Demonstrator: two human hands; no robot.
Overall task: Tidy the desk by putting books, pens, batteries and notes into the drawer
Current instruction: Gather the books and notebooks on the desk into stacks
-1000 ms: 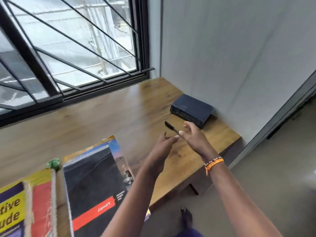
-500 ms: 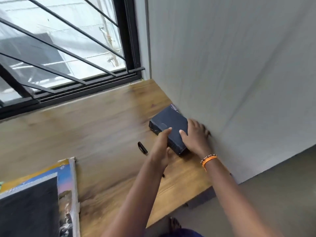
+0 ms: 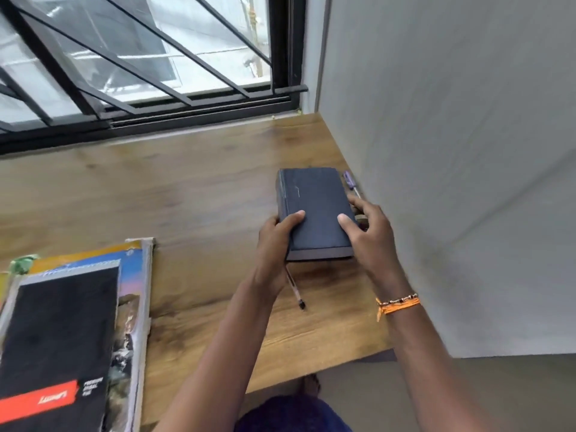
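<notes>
Near the wall, my left hand (image 3: 274,244) and right hand (image 3: 371,235) clasp the dark book (image 3: 314,213); a pen (image 3: 294,289) seems tucked under my left palm.

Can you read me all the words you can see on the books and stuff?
Black book at the left: white word on its red band, too blurred to read.
Same book: small white lines beside the red band, too small to read.
Dark blue book, held by the left hand and right hand: no words show on its cover.
Pen under the left hand: no readable text.
</notes>
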